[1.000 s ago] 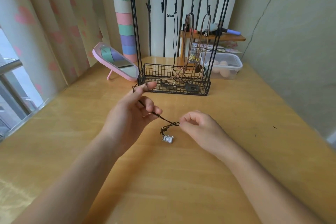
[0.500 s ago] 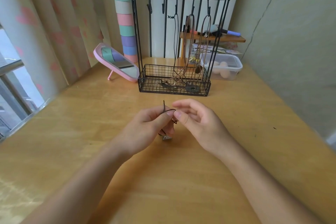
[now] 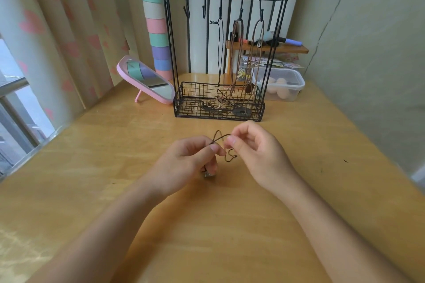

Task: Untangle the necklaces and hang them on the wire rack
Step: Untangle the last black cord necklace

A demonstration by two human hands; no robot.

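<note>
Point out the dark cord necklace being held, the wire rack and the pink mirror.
dark cord necklace [image 3: 217, 132], head view, raised loop of cord.
wire rack [image 3: 188, 108], head view, basket's front mesh.
pink mirror [image 3: 149, 80], head view, middle of glass.

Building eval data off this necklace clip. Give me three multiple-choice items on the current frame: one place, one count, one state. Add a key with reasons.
1. Where does the pink mirror stand relative to the wire rack?
A) to its left
B) to its right
C) inside its basket

2. How many necklaces hang from the rack's hooks?
A) one
B) three
C) six

3. What is the state of the dark cord?
A) coiled in the rack's basket
B) hung on a hook
C) pinched by both hands

Key:
1 A: the mirror leans just left of the basket.
2 B: three hooks each carry one necklace.
3 C: the left hand and right hand each pinch it over the table.
</note>
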